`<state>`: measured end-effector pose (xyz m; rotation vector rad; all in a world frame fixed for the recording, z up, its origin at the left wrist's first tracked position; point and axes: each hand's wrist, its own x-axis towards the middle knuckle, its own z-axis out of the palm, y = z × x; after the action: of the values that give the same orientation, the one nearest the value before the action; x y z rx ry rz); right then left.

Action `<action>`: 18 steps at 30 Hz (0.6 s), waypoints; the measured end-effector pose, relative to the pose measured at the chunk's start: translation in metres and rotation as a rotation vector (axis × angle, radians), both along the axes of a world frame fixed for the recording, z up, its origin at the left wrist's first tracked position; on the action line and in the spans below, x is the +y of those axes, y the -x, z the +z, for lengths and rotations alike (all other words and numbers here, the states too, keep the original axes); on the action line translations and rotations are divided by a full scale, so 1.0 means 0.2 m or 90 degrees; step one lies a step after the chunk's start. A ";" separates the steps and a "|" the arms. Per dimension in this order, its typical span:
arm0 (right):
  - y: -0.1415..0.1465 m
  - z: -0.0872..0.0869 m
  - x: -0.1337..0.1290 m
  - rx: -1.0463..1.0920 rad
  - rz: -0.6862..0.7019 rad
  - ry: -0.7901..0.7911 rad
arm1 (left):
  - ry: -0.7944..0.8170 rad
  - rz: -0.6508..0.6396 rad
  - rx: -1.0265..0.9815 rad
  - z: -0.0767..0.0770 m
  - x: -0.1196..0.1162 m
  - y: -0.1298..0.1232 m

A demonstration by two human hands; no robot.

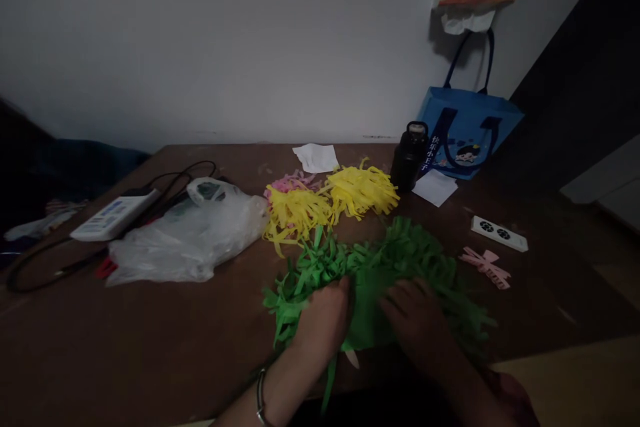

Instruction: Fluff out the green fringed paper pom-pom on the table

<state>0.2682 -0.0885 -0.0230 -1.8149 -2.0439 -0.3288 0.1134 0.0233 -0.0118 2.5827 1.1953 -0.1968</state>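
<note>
Green fringed paper lies along the near edge of the table, its cut strips bunched to both sides of a flat, uncut middle. My left hand, with a bracelet on the wrist, is closed at the left side of that middle, its fingertips curled into the paper. Over the right side rests my right hand, its fingers stretched and slightly blurred, touching the green sheet. Beyond the green paper are a yellow fringed bundle and a second yellow bundle, with pink strips behind it.
To the left are a crumpled clear plastic bag, a white power strip and black cables. A black bottle, a blue tote bag and white paper stand back right. A pink hair clip lies near a white device.
</note>
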 end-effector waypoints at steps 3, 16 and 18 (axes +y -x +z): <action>0.00 0.00 -0.04 0.000 0.091 0.035 | -0.010 -0.007 -0.020 0.00 0.01 0.00; 0.03 0.06 -0.08 0.179 0.065 0.010 | -0.152 -0.266 -0.206 0.10 -0.17 0.11; 0.05 0.06 -0.08 0.179 0.069 0.025 | -0.167 -0.252 -0.191 0.07 -0.16 0.10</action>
<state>0.2586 -0.1047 -0.0120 -1.6571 -1.9516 -0.0008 0.0930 -0.0093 0.0030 2.9198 0.6338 0.2774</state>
